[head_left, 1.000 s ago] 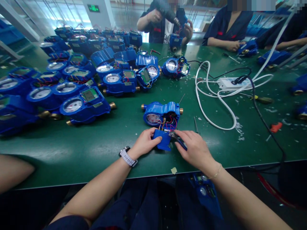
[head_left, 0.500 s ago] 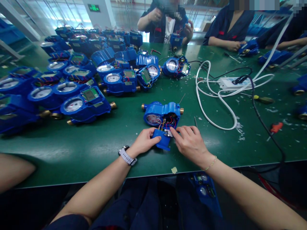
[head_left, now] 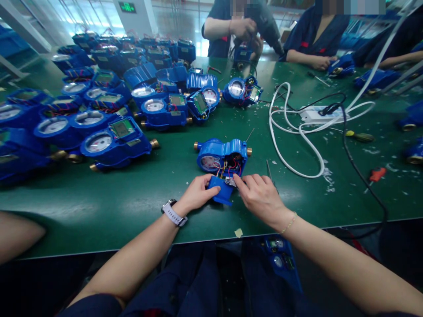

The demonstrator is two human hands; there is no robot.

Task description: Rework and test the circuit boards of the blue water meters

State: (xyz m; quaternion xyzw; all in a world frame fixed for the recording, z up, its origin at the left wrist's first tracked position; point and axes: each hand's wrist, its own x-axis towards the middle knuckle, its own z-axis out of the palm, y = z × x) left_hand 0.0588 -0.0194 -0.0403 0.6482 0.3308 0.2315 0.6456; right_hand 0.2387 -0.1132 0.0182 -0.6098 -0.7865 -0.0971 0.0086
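Note:
An open blue water meter (head_left: 220, 155) lies on the green table (head_left: 132, 207) in front of me, with coloured wires spilling from its open side. My left hand (head_left: 197, 194), with a white watch on its wrist, grips a loose blue cover piece (head_left: 222, 193) that lies against the meter's near side. My right hand (head_left: 261, 196) reaches in from the right. Its thumb and forefinger pinch a small grey part (head_left: 231, 181) where the wires meet the cover. A thin metal tool (head_left: 268, 169) lies on the table just beyond my right hand.
Several blue meters (head_left: 112, 141) crowd the left and far side. A white cable (head_left: 291, 145), power strip (head_left: 313, 115), screwdriver (head_left: 360, 137) and red piece (head_left: 376, 174) lie at right. Co-workers sit opposite, one holding a drill (head_left: 264, 22). Another person's forearm (head_left: 16, 233) rests at left.
One second ago my right hand held a dark-handled tool at the cover; now the tool is out of it and its fingertips pinch at the wires. The co-worker opposite lowered the drill.

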